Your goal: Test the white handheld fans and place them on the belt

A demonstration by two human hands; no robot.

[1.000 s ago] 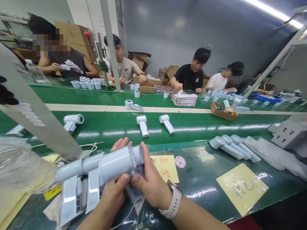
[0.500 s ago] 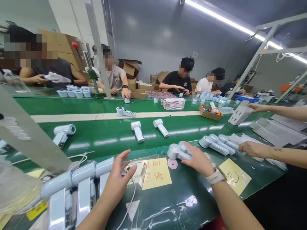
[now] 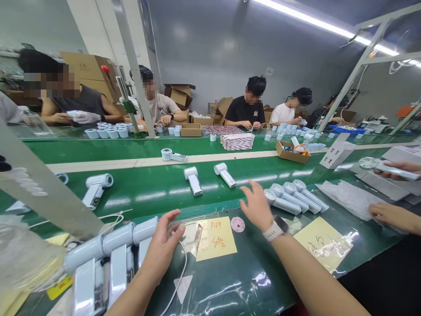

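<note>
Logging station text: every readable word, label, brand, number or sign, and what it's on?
"APP", "修": red-lettered yellow note; its other characters are unclear.
"NY", interlocked: black shirt.
Dark triangle sign: pink round sticker.
Unreadable: black-handwritten yellow note (glare); white box marks and cardboard box print (too small or blurred).

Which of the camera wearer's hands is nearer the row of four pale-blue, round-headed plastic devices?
The right. The right hand is just left of that row of devices; the left hand is farther left, beyond the yellow rectangular paper note.
</note>
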